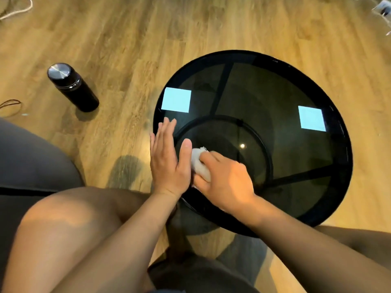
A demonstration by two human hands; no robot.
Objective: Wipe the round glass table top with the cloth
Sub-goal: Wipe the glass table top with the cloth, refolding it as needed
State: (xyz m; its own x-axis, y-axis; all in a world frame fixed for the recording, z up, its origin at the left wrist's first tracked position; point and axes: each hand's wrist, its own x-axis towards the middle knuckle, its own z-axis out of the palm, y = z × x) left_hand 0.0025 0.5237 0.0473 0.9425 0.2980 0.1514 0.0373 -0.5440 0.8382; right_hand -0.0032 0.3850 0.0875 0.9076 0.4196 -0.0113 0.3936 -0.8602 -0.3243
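Here, both forearms reach forward and down from the lower edge of the view, over the person's bare knees, and meet at the near left part of the round dark glass tabletop (285, 98). The left hand (169, 157) lies flat with its palm down and its fingers straight and together, pointing away from the body along the tabletop's left rim; its thumb stands apart and touches the cloth. It holds nothing. The right hand (224, 178) is curled, knuckles up, with its fingers closed over a small bunched white cloth (198, 163), pressing it onto the glass just beside the left hand. Only part of the cloth shows between the two hands. Two bright square reflections sit on the glass farther out. On the wooden floor (127, 39) to the left, well apart from the tabletop, stands a black flask (72, 87) with a metal cap.
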